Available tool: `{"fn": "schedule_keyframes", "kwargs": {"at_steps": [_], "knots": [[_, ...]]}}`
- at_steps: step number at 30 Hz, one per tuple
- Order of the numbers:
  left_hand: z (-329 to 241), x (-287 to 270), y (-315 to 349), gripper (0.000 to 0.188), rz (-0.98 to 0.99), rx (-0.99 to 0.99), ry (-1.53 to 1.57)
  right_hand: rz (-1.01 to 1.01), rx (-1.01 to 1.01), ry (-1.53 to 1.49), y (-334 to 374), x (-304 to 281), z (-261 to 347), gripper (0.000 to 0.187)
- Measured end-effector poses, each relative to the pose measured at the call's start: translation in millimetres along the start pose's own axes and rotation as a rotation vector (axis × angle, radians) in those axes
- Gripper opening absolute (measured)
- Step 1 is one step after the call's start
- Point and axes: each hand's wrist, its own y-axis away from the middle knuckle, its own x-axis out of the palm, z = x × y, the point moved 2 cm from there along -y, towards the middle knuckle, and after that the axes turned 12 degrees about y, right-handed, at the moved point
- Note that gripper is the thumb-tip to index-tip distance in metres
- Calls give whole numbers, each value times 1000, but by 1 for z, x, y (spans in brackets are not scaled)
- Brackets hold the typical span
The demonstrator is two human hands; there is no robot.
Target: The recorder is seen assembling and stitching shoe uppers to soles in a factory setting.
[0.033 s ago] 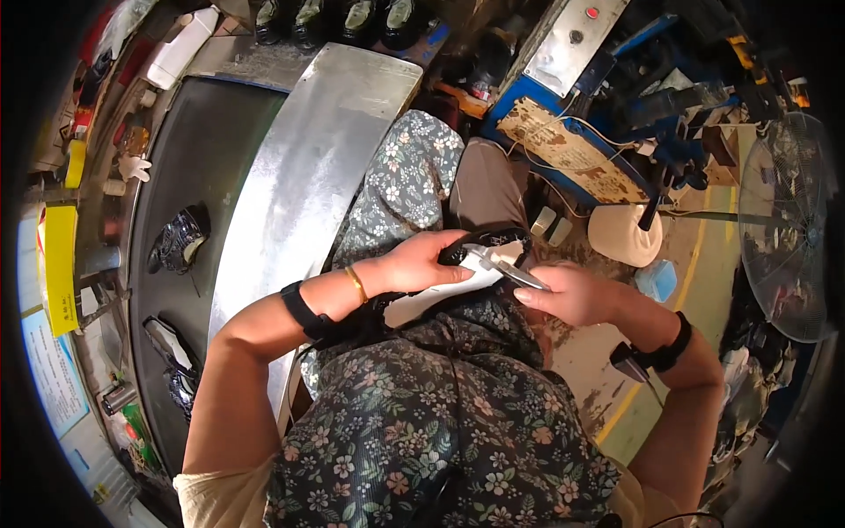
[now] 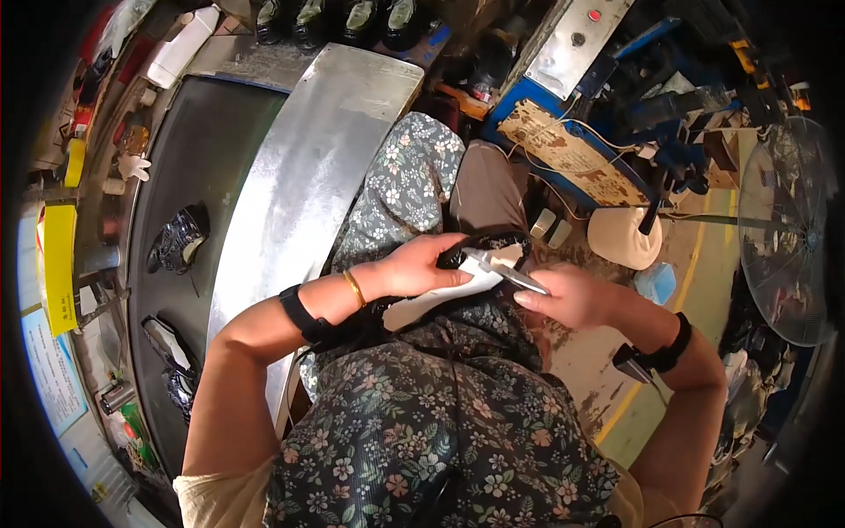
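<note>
On my lap lies a black shoe (image 2: pixel 406 314) with its white underside turned up. My left hand (image 2: pixel 424 266) is closed round its edge, the thumb resting on the white surface. My right hand (image 2: pixel 563 295) grips the handles of silver metal pincers (image 2: pixel 521 278), whose head lies over the white underside near the shoe's upper end. The fine detail at the tool's tip is too small to make out. The shoe's far side is hidden under my left hand and against the flowered apron (image 2: pixel 422 414).
A bare metal sheet (image 2: pixel 304 150) slopes along my left. Beyond it, a dark belt (image 2: pixel 220 132) carries black shoes (image 2: pixel 180 239). Several shoes (image 2: pixel 359 22) stand at the far end. Ahead right is a blue machine (image 2: pixel 563 150); a large fan (image 2: pixel 788 233) stands at the right.
Both hands keep their hold. The pincers have shifted very slightly over the white underside; nothing else has visibly moved.
</note>
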Motion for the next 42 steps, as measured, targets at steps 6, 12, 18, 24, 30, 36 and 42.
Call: {"fn": "schedule_keyframes", "kwargs": {"at_steps": [6, 12, 18, 24, 30, 36, 42], "knots": [[-2, -3, -2, 61, -10, 178, -214, -280, -128, 503, -22, 16, -46, 33], [-7, -2, -6, 66, 29, 223, -116, -580, -310, 572, -31, 43, -82, 18], [-11, 14, -23, 49, 13, -192, 190, -672, -264, 625, -4, 54, -54, 18], [-24, 28, -19, 52, -15, -26, -537, -478, 13, 223, 56, 57, 29, 26], [-16, 25, -13, 55, 27, -14, -393, -595, 156, 3, 22, 73, 22, 33], [-16, 4, -20, 54, 93, -274, 110, -484, 59, -218, -3, 74, 18, 38], [-83, -16, 40, 61, -343, 328, 465, -915, -69, -588, 11, 62, 1, 32]]}}
